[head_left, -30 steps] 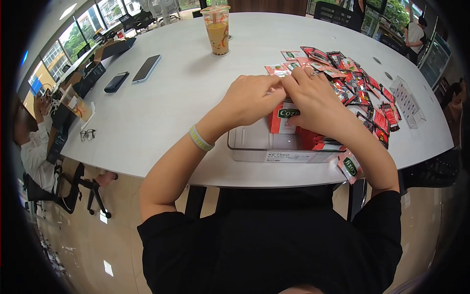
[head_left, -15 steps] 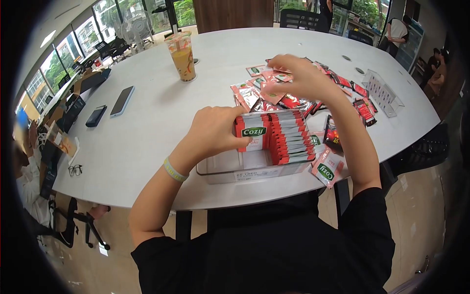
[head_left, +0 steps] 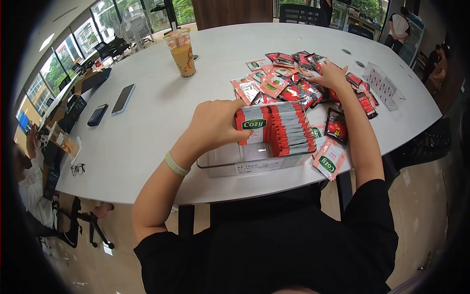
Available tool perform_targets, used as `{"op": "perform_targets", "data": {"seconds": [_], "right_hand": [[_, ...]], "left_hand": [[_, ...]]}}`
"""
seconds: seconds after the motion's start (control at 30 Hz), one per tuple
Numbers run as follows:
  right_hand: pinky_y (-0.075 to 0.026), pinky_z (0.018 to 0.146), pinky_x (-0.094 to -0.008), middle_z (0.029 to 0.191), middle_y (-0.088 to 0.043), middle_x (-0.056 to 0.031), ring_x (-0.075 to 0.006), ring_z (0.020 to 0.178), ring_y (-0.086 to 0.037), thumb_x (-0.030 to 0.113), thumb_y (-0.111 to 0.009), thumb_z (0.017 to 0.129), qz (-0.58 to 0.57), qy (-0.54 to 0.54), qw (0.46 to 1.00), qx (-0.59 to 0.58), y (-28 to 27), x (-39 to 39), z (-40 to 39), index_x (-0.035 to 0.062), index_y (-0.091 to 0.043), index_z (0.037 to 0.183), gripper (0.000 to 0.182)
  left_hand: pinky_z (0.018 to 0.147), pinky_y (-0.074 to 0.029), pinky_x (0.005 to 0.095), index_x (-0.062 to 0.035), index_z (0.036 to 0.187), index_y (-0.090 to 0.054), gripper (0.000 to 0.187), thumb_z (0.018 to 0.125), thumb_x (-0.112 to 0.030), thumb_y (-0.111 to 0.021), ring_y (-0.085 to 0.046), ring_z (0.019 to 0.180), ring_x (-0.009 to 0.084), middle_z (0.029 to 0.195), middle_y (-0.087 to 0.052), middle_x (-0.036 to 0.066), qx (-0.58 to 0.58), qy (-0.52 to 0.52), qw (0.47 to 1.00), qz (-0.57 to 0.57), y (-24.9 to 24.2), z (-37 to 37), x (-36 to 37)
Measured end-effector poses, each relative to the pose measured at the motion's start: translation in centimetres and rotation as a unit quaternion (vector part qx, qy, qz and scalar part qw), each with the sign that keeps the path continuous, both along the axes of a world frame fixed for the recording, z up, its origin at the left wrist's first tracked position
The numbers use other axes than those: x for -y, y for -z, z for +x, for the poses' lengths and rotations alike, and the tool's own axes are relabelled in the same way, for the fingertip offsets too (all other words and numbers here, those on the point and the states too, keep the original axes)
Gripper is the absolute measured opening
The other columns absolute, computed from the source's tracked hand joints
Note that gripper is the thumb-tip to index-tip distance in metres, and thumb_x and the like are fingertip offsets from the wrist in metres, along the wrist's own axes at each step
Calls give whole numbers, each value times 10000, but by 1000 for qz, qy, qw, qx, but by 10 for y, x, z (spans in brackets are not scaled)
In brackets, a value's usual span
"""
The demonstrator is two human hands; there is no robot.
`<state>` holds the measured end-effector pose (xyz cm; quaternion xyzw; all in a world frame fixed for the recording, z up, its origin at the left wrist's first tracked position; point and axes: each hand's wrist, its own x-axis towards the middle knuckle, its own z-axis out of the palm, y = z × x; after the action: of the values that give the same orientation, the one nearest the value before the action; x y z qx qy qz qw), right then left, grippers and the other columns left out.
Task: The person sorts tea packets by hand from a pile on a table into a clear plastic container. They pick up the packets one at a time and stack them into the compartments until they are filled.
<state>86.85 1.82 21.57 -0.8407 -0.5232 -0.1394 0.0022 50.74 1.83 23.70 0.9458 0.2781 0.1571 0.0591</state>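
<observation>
A clear plastic box stands near the table's front edge with a row of red and white sachets packed upright in its right part. My left hand is closed around a front stack of Cozy sachets in the box, thumb on the near face and fingers over the top and back. Beyond the box lies a loose pile of pink, red and black sachets. Over the right side of this pile, my right hand has its fingers apart, touching or just above the packets; some fingertips are hard to see.
A pink Cozy sachet and a black-red packet lie right of the box. At the right stands a clear acrylic holder. A drink cup, a phone, a dark small device and glasses are farther left.
My right hand has moved right and away from me, from above the pile's middle onto its right side, fingers spreading. My left hand keeps its grip on the sachets. The view shifted slightly.
</observation>
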Motion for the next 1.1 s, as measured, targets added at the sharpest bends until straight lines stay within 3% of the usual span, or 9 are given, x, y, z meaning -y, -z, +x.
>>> {"op": "perform_targets", "data": {"seconds": [0.17,0.23,0.3,0.53,0.63,0.67,0.73,0.83,1.1], "right_hand": [[-261,935,-654,943,-650,-94,-260,929,-610,519,-609,754,90,-82,993,-11,1,-35,10,74,-663,881,466],[-271,973,-598,1043,-625,-129,-278,1013,-580,485,-595,775,39,-89,994,-50,4,-62,8,83,-641,1005,465],[-329,983,-479,1115,-592,-174,-307,1067,-547,516,-554,796,178,-292,935,-92,27,-97,18,135,-591,1142,516],[-409,921,-364,1157,-571,-187,-330,1061,-552,636,-409,820,-42,-183,945,-269,1,-86,-14,149,-556,1196,633],[-394,940,-394,1197,-554,-163,-330,1092,-533,650,-386,821,68,-166,906,-383,-5,-99,18,192,-564,1189,614],[-394,940,-394,1197,-554,-163,-330,1092,-533,650,-386,821,64,-168,907,-381,-3,-103,34,192,-564,1189,614],[-375,953,-449,1238,-528,-147,-346,1131,-499,627,-377,839,183,-155,968,-79,19,-112,72,204,-568,1181,576],[-337,976,-497,1285,-486,-149,-356,1181,-452,607,-375,853,65,-137,988,-27,54,-108,110,194,-560,1187,562],[-508,672,-391,843,-650,-164,-280,711,-627,523,-503,834,31,-72,952,-297,5,-44,68,19,-653,926,534]], "left_hand": [[647,-463,355,-28,1006,-625,530,620,-386,-686,-612,743,288,815,-646,132,-7,-4,1000,-2,-3,1,0],[647,-463,355,-28,1005,-625,530,617,-383,-686,-612,743,287,813,-645,132,2,1,1000,1,0,0,-1],[646,-464,354,-29,1004,-625,529,614,-381,-686,-612,742,286,810,-645,133,15,8,1000,13,0,1,-3],[623,-462,365,-23,988,-622,514,614,-369,-685,-607,710,290,787,-638,127,31,24,999,15,7,0,-6],[616,-460,363,-20,984,-622,510,621,-371,-685,-605,702,288,780,-637,126,27,24,999,10,5,-1,-4],[616,-460,363,-20,985,-621,510,623,-373,-686,-605,702,288,782,-637,127,22,19,1000,10,3,0,-4],[616,-460,363,-20,987,-620,510,625,-374,-686,-605,702,288,784,-637,129,17,14,1000,10,4,0,-2],[615,-458,364,-20,987,-618,514,624,-376,-689,-605,704,287,785,-636,132,21,15,1000,13,4,0,-4],[621,-451,364,-34,1008,-613,515,639,-385,-686,-602,713,286,792,-636,129,18,14,1000,8,2,1,-2]]}}
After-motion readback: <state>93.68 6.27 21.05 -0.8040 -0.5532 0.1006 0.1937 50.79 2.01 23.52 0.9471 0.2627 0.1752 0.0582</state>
